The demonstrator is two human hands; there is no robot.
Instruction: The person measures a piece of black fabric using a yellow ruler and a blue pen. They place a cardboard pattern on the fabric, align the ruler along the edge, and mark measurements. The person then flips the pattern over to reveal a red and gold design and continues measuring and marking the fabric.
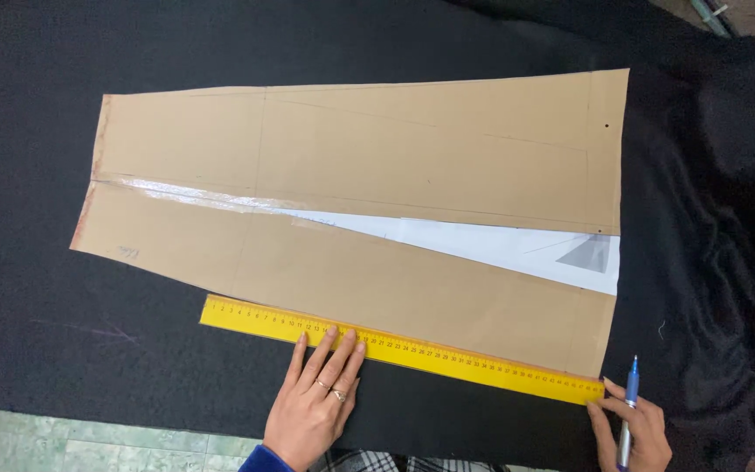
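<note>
1. Yellow plastic ruler, long and flat, lies slanted on a black felt-like cloth, its far edge set against the lower edge of a tan cardboard pattern piece.
2. Left hand lies palm down with its fingers spread a little, the fingertips resting on the ruler's near edge about midway along it. Rings show on two of the fingers.
3. Right hand sits at the ruler's far-right end, thumb and fingers closed around a blue and silver ballpoint pen that stands nearly upright, its blue tip end pointing away from the person. The thumb side of this hand touches the ruler's corner.
4. Beyond the left fingertips, across the ruler, the cardboard pattern spreads wide. It is made of two long tan panels joined by shiny clear tape toward the left and splitting apart toward the right.
5. In that split, beyond and slightly left of the right hand, a white paper wedge shows, with a small grey triangle on it near its right end.
6. Faint pencil lines run across the upper panel, and a small dark hole sits near its right edge.
7. Left of the left hand, a pale chalk mark shows on the black cloth.
8. Behind the left wrist, nearer the person, a strip of pale green tiled floor shows past the cloth's edge.
</note>
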